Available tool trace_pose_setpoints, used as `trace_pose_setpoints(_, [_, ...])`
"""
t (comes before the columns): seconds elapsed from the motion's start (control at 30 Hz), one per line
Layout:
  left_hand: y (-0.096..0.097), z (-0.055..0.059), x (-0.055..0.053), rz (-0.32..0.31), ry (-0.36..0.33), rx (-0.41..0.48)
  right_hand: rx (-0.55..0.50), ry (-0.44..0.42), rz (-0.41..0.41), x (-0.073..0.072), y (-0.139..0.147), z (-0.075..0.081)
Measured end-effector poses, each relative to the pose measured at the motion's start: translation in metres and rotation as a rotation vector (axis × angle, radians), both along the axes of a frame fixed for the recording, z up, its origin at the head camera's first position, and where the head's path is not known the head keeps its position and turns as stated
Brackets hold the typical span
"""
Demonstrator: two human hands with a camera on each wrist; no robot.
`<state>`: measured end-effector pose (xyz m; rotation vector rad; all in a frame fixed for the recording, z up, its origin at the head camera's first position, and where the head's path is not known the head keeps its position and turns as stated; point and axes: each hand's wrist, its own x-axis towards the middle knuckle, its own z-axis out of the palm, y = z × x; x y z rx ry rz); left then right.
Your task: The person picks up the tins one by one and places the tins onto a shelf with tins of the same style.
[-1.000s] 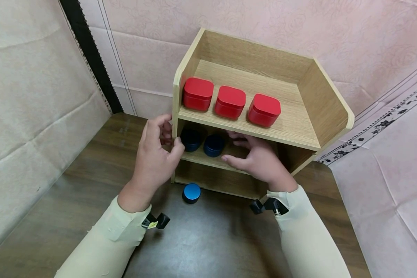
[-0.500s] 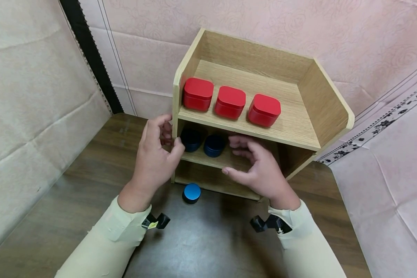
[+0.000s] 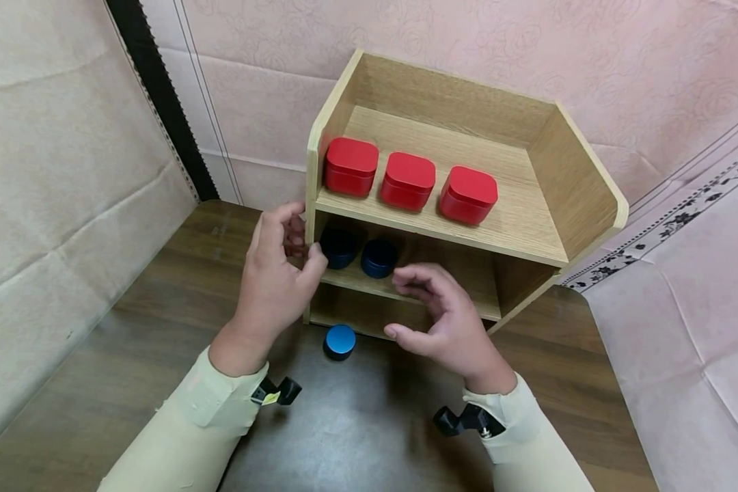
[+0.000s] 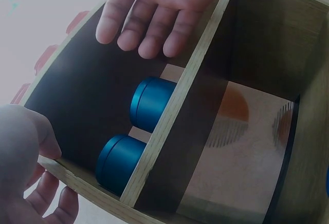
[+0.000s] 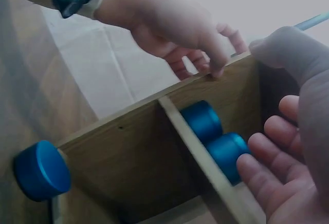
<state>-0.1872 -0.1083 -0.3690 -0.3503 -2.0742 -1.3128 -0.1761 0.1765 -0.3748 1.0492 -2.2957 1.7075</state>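
Note:
My left hand holds the left side panel of a small wooden shelf unit, thumb at the front edge and fingers outside. My right hand hovers in front of the middle shelf with loosely bent fingers and nothing between them. Two round blue tins stand side by side at the left of that middle shelf. On the table before the unit's lower left lies a third round blue tin, also at the left of the right wrist view.
Three red rounded-square tins line the front of the top shelf. The bottom compartment lies below the middle shelf. Pale patterned cloth walls surround the wooden table.
My right hand has drawn back out of the middle compartment, toward me and downward. My left hand, the shelf unit and all the tins stay where they were.

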Motion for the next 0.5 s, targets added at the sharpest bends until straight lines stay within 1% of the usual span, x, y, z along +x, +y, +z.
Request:
trace_pose_setpoints(0.07, [0.000, 0.000, 0.000, 0.003, -0.001, -0.003, -0.022, 0.009, 0.023, 0.001, -0.002, -0.006])
trace_pose_setpoints(0.17, [0.000, 0.000, 0.000, 0.005, 0.001, -0.011, -0.036, 0.015, 0.034, 0.003, -0.003, -0.014])
trace_pose_setpoints(0.3, [-0.001, 0.000, 0.000, 0.008, 0.012, -0.015, -0.020, 0.014, 0.039, 0.007, -0.006, -0.021])
trace_pose_setpoints(0.5, [0.000, -0.001, -0.002, 0.006, 0.022, -0.003, -0.008, -0.012, 0.059, 0.009, -0.010, -0.032])
